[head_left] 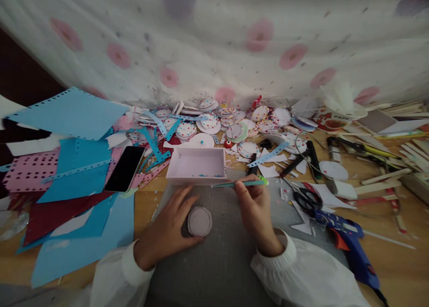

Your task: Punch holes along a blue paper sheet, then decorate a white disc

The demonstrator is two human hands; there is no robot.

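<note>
Head: disc (199, 221) in curve of left hand (165, 226)

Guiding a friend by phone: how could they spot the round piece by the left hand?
On the wooden table, find the gray mat with the open white box near its far edge. Nearer, the pale round piece sits in the curve of the left hand. Unlike the dotted discs behind the box, its top is plain.

No legible lettering anywhere.
The red-and-white tub (324, 118) bears red print (335, 124), and the blue glue gun (351, 237) a pale label (350, 227), both too small and blurred to make out.
</note>
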